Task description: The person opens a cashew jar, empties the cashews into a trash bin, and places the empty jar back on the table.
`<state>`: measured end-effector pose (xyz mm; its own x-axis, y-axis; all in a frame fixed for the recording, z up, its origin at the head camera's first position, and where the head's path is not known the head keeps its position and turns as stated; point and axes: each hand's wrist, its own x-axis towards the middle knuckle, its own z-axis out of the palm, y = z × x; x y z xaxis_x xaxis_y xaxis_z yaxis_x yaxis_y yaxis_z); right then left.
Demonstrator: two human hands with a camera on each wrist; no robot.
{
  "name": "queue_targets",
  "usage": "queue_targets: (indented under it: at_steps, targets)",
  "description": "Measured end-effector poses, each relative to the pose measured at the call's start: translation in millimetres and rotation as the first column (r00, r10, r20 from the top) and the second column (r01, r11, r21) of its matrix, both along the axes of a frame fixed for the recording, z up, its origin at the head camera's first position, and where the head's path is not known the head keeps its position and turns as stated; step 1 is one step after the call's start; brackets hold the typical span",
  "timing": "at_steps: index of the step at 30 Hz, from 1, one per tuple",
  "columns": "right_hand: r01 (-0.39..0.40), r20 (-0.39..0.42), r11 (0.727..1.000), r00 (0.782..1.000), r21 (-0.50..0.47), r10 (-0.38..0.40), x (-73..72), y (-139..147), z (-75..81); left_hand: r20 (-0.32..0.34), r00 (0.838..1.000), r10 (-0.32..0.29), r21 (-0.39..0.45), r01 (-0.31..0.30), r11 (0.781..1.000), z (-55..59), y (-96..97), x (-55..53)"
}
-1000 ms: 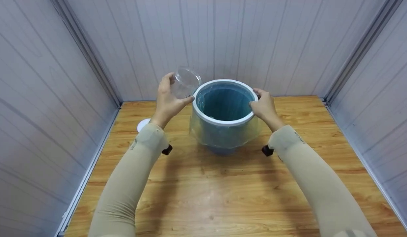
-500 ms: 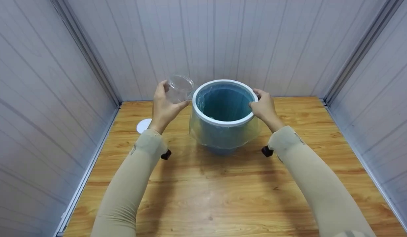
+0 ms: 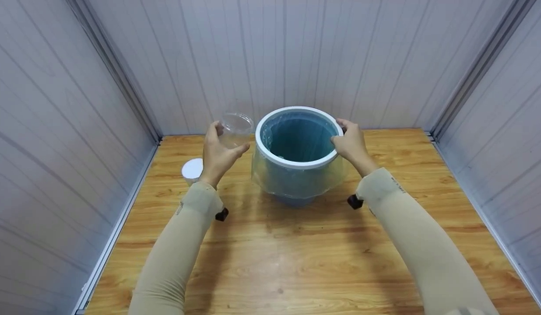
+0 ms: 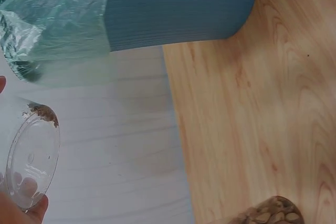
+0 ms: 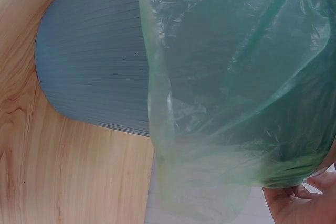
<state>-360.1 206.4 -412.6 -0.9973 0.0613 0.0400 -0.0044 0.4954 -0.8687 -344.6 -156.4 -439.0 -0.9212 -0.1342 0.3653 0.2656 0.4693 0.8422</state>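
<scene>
My left hand (image 3: 220, 155) holds a clear plastic jar (image 3: 236, 131) between thumb and fingers, just left of the trash can (image 3: 296, 201). In the left wrist view, brown crumbs cling to one edge of the jar's base; its transparent wall shows fingertips through it. The ribbed blue-grey can stands upright, lined with a thin green bag (image 3: 296, 183) folded out over its side. A white ring (image 3: 296, 165) sits round the mouth. On the right, my right hand (image 3: 353, 142) grips the ring and bag edge, thumb inside the mouth; the right wrist view shows its fingers under the bag.
A container with a white lid (image 3: 192, 168) stands on the wooden table (image 3: 270, 262) beside my left wrist. Brown nut-like pieces (image 4: 273, 213) show through its wall in the left wrist view. Pale panels (image 3: 279, 52) close in the back and both sides.
My left hand has drawn the jar away from the can, down and left, and turned it more upright. More of the white-lidded container shows. My right hand stays on the ring.
</scene>
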Motion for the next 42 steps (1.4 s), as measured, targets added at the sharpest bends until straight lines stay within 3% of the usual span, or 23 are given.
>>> queue_targets:
  at_steps: [15,25,33,42]
  targets:
    - [0.001,-0.016,1.000,1.000,0.012,0.000,0.7,0.6,-0.5,0.083,0.996,0.011,0.039,-0.014,0.999,-31.6,-1.7,3.7]
    - [0.005,-0.001,1.000,1.000,0.005,-0.005,0.7,1.8,-0.4,0.068,0.998,0.001,0.069,-0.005,0.998,-48.6,1.4,3.5]
    - [0.001,0.001,1.000,1.000,0.006,-0.001,0.9,2.6,-1.2,0.115,0.993,0.001,0.082,-0.011,0.997,-59.4,0.8,7.1]
    - [0.014,-0.039,1.000,0.999,0.016,-0.014,-4.4,2.1,-4.3,0.104,0.994,0.025,0.050,-0.030,0.998,-76.3,2.6,10.0]
